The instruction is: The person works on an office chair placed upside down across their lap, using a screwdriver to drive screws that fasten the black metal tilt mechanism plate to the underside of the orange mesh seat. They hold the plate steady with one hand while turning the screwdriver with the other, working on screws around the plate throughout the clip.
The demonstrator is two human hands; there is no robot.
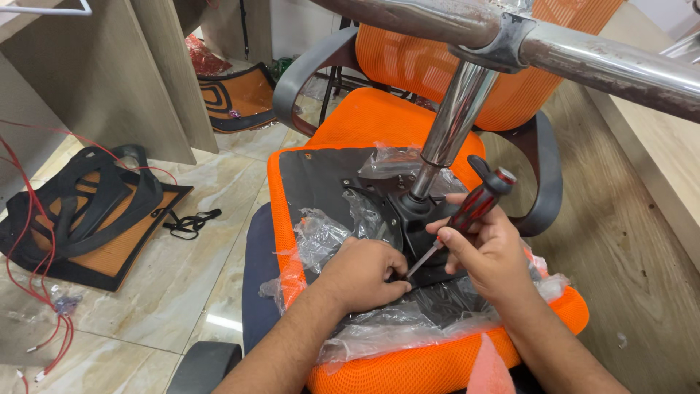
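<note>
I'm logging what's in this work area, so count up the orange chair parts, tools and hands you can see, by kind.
Orange seat cushions: 2, one upturned under the hands, one on the chair behind
Orange mesh backrests: 3
Screwdrivers: 1, in the right hand
Hands: 2, the left hand by the screwdriver tip
Total: 8

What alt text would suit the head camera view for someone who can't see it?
The right hand drives a red-and-black screwdriver into a black mechanism plate on an upturned orange seat, while the left hand steadies the spot amid clear plastic wrap.
</note>
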